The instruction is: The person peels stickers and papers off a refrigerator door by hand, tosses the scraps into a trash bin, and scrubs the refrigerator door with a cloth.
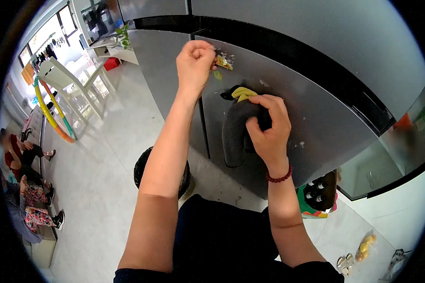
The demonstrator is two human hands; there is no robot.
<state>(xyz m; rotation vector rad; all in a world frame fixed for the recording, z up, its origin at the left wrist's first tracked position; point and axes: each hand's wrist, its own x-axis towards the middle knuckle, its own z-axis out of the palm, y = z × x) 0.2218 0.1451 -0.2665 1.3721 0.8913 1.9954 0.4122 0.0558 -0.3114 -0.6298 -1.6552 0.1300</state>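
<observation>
My left hand (196,63) is raised against the grey refrigerator door (170,70), its fingers curled closed and slightly blurred. Its fingertips are at the edge of a torn, colourful sticker (225,63) with whitish scraps around it. Whatever those fingers pinch is hidden. A small green sticker piece (217,75) is just below. Lower on the door, my right hand (274,125) grips a dark grey cloth (234,134) between thumb and fingers. The cloth hangs against the door, with a yellow part (244,93) and a black bit at its top.
A bin with a black liner (141,165) stands below my left forearm. At right are a box of bottles (320,191) and a bag of yellow items (365,247) on the floor. People sit at far left, near a white chair (75,82) and a coloured hoop (45,106).
</observation>
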